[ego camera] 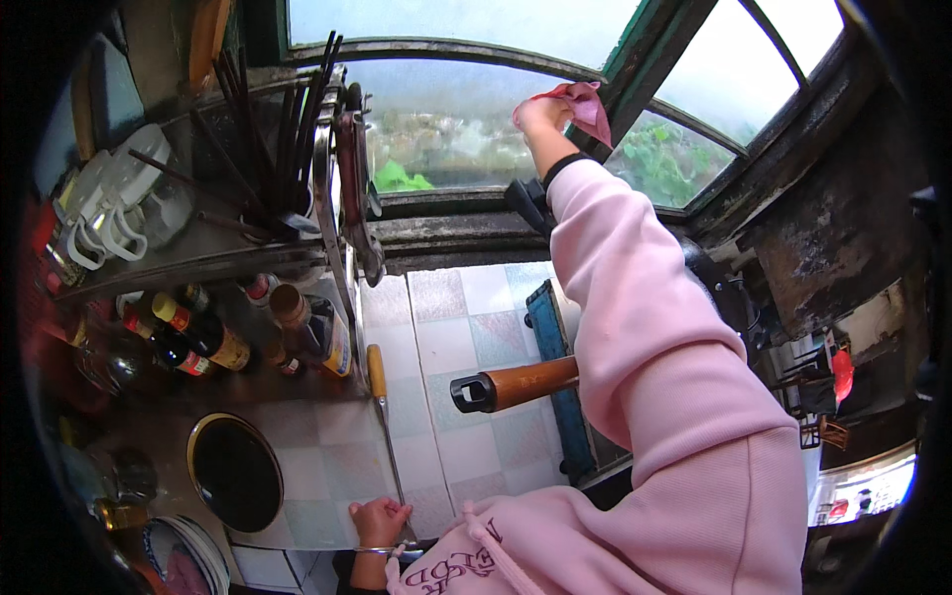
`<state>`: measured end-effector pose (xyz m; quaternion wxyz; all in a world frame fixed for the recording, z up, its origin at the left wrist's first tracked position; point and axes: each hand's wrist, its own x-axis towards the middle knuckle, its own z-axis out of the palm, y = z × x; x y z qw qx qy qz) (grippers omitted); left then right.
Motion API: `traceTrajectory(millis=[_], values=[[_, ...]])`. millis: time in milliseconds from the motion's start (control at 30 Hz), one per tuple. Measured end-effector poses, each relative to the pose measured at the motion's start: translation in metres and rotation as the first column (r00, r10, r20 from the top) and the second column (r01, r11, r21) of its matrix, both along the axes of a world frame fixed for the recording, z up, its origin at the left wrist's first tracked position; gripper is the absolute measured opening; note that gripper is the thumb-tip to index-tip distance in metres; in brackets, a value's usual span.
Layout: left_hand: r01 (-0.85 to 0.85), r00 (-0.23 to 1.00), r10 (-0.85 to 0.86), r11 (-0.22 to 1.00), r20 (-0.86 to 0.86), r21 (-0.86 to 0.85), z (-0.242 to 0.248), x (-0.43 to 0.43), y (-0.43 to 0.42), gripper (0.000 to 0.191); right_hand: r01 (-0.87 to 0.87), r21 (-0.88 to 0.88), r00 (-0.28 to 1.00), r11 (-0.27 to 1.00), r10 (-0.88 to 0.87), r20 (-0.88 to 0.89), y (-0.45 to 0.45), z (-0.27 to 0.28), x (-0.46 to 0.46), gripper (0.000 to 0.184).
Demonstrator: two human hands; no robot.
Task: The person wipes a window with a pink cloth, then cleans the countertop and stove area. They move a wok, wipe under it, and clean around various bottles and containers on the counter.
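Observation:
My right hand (544, 115) is stretched up to the window, closed on a pink and red cloth (587, 111) that lies against the pane and the green wooden frame. Low in the view, my left hand (379, 519) rests by the edge of the tiled counter (439, 342), fingers curled, with a bracelet on the wrist. Close to its fingertips is the metal shaft of a tool with a wooden handle (377, 372); whether they touch it, I cannot tell. A wooden pan handle (517, 383) juts out left of my pink sleeve.
At left, a shelf holds chopsticks (294, 141), white plastic lids (123, 186) and several sauce bottles (212, 335). A round black lid (235, 472) sits below it, near stacked plates (186, 558). A blue metal stove (558, 372) stands partly under my right arm.

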<state>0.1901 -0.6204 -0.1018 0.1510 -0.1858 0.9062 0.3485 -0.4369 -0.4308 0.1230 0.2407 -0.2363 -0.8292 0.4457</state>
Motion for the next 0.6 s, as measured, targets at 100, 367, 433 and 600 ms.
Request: traceTrajectory(millis=[100,367,433,600], values=[[-0.003,1.000,0.003,1.000,-0.022,0.011,0.002,0.000,0.000,0.027,0.168,-0.013,0.984,0.986,-0.169,-0.048,-0.008,-0.005,-0.014,0.051],[-0.011,0.999,0.011,1.000,0.037,0.003,-0.002,-0.002,-0.001,0.028,0.247,-0.267,0.963,0.932,-0.205,0.175,0.004,-0.086,-0.072,0.038],[0.018,0.997,-0.017,1.000,0.074,-0.011,-0.005,-0.002,-0.002,0.028,0.291,-0.132,0.948,0.947,-0.267,0.176,0.005,-0.103,-0.085,0.038],[0.011,0.998,-0.012,1.000,0.068,0.016,-0.009,-0.002,-0.004,0.030,0.468,-0.229,0.868,0.854,-0.492,-0.062,-0.009,-0.128,-0.090,0.031]])
